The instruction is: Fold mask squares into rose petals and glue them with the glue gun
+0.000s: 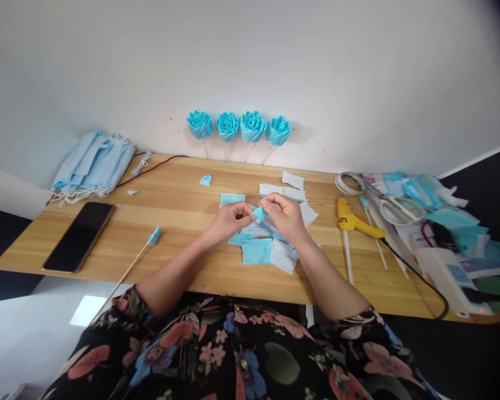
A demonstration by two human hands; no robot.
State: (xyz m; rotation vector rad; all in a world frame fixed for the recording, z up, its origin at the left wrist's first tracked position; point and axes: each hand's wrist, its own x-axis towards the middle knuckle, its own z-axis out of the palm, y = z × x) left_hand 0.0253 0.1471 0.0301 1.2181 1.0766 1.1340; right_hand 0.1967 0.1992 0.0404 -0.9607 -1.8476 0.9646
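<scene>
Between the fingertips of both hands is a small folded piece of blue mask fabric [259, 214]. My left hand [232, 218] pinches its left side, and my right hand [282, 211] pinches its upper right. Cut blue fabric pieces [257, 251] and white-side-up pieces [284, 255] lie on the table beneath and around both hands. A single folded blue piece [205, 180] rests apart, toward the wall. To the left, a thin wooden stick with a blue wrapped tip [154, 235] lies across the table's front edge.
Several blue fabric flowers [253, 126] on sticks lean against the wall. At left are stacked face masks [95, 164] and a phone [80, 236]. A yellow glue gun [358, 221], scissors [401, 211], a tape roll [350, 183] and a power strip [450, 278] are at right.
</scene>
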